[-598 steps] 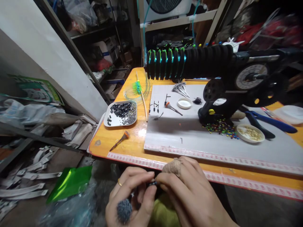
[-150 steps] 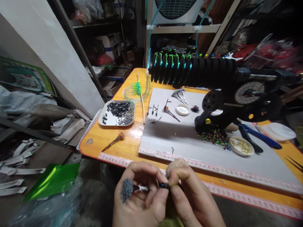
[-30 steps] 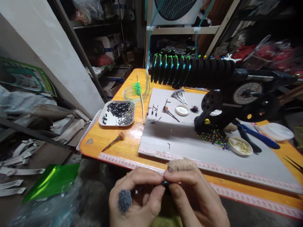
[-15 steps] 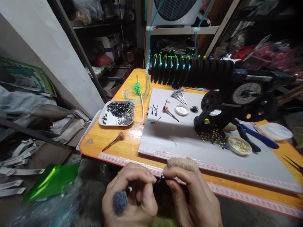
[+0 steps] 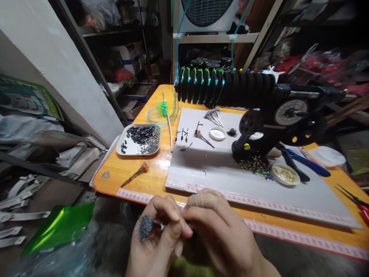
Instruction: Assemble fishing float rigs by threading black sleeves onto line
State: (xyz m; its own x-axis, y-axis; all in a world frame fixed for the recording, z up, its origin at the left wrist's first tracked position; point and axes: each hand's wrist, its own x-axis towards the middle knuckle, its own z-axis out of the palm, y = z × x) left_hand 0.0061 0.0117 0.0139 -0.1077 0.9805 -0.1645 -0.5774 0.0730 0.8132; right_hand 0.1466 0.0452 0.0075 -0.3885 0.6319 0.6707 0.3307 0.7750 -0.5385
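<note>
the left hand (image 5: 161, 234) grasps a gray brush (image 5: 145, 227) in its palm, apparently to leave its fingertips (image 5: 174, 229) free to meet the right hand (image 5: 225, 231) alongside, whose own grip is hidden and cannot be told.

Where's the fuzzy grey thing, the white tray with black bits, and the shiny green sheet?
Fuzzy grey thing (image 5: 145, 227): head view, middle of its bristly end.
White tray (image 5: 133, 149): head view, bare floor.
Shiny green sheet (image 5: 59, 227): head view, its middle.

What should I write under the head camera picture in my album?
Left hand, holding a grey tuft, and right hand close together before a cluttered yellow table.
</note>
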